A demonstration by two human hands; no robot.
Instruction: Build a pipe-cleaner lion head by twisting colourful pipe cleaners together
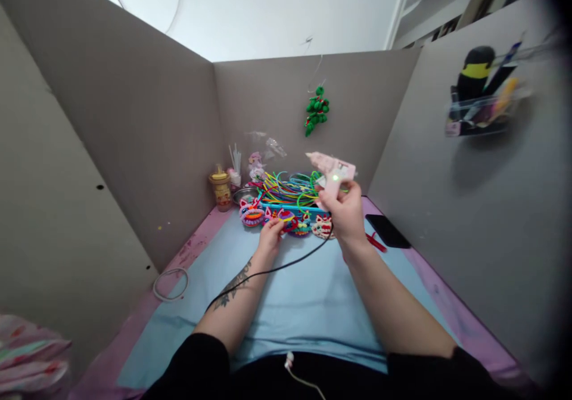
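Observation:
My right hand [345, 208] is wrapped round the handle of a pink and white glue gun [333, 169], held up with its nozzle to the left and a small green light on its body. A black cord [290, 264] runs from it across my left forearm. Lower down, my left hand [271, 235] pinches a small piece with yellow and red parts, seemingly a pipe cleaner craft [290, 223]. Colourful pipe cleaner figures [252, 213] stand just beyond my left fingers. Behind them, a blue tray [292, 208] holds many coloured pipe cleaners [288, 188].
Grey panels enclose the table on three sides. A brown bottle [220, 190] and a metal bowl [243, 195] stand at the back left. A black phone [388, 231] and red strip [376, 242] lie right. A coiled cable [171, 284] lies left; a clear holder [478, 114] hangs right.

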